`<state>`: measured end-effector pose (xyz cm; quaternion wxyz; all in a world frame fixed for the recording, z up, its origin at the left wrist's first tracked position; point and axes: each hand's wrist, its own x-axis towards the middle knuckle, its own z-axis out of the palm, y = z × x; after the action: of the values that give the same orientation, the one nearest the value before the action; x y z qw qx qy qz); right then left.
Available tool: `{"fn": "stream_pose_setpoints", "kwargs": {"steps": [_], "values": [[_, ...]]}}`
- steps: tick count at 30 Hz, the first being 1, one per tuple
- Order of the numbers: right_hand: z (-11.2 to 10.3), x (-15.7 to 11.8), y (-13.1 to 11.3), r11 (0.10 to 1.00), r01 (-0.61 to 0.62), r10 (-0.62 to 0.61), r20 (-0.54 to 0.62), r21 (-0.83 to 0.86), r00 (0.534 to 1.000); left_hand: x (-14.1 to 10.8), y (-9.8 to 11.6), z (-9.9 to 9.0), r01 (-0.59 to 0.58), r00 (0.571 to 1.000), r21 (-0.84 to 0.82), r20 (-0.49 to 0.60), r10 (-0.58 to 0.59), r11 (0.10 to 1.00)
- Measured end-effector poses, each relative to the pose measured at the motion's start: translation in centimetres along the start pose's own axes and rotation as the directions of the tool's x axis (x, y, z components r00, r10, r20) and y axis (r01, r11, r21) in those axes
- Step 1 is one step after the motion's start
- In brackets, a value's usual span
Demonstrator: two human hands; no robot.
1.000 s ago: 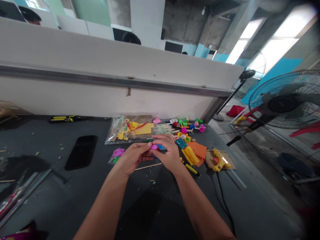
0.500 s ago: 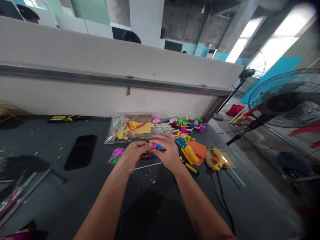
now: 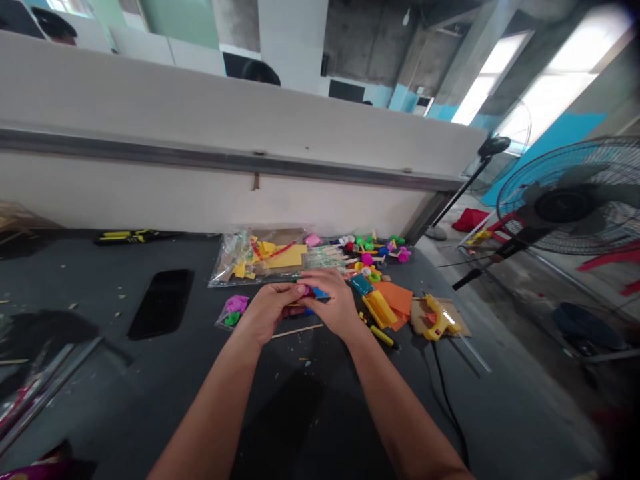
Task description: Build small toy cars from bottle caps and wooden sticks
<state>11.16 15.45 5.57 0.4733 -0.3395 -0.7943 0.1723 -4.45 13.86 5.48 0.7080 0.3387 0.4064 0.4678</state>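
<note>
Table (image 3: 175, 393), dark and matt, backed by a flat white partition (image 3: 200, 193). From the left: long, thin shiny rods (image 3: 50, 393); a black-and-yellow hand tool (image 3: 127, 237) at the rear edge; a smooth black rectangular phone (image 3: 160, 303). Next, a crinkled clear bag (image 3: 223, 270) containing flat yellow pieces lies behind a smaller pouch (image 3: 236, 305) of lumpy purple and green material.

At centre, both forearms reach inward from the near edge. The left hand (image 3: 270, 308) is closed, thumb and fingers pinching a small purple piece (image 3: 307, 291), which lies between the two hands and is largely hidden by fingers. A slender, straight stick (image 3: 297, 331) rests just below. The right hand (image 3: 334, 300) arches over from the opposite side, fingers extended toward the left; whether it also grips cannot be told.

Farther right: a cluster of small, rounded coloured parts (image 3: 370, 258), a teal packet (image 3: 361, 285), a ridged yellow block (image 3: 379, 311), flat orange sheets (image 3: 397, 300), and a yellow glue gun (image 3: 440, 323) on brown cardboard (image 3: 459, 313). Beyond the table stands a round, wire-caged fan (image 3: 565, 203).
</note>
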Motion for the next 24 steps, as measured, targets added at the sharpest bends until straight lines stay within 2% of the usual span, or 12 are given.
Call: {"fn": "stream_pose_setpoints", "kwargs": {"steps": [4,11,18,21,24], "values": [[0.2,-0.02,0.32,0.999,-0.025,0.025,-0.019,0.02,0.999,0.1,-0.03,-0.14,0.029,0.999,-0.012,0.044,-0.028,1.0],[0.61,-0.21,0.67,0.999,-0.005,0.005,0.007,0.041,1.0,0.5,-0.56,-0.18,0.022,0.999,0.007,-0.027,-0.022,1.0],[0.56,-0.25,0.9,1.0,-0.019,0.019,-0.01,0.02,1.0,0.27,-0.1,-0.34,0.016,1.0,-0.005,0.017,-0.016,1.0],[0.56,-0.32,0.83,1.0,-0.022,0.022,-0.017,-0.015,1.0,0.38,-0.07,-0.44,-0.007,1.0,-0.021,-0.008,0.007,1.0],[0.78,-0.55,0.67,0.991,-0.025,0.018,-0.052,-0.132,0.998,0.61,-0.26,-0.31,-0.041,0.997,-0.107,-0.073,0.034,0.993]]}}
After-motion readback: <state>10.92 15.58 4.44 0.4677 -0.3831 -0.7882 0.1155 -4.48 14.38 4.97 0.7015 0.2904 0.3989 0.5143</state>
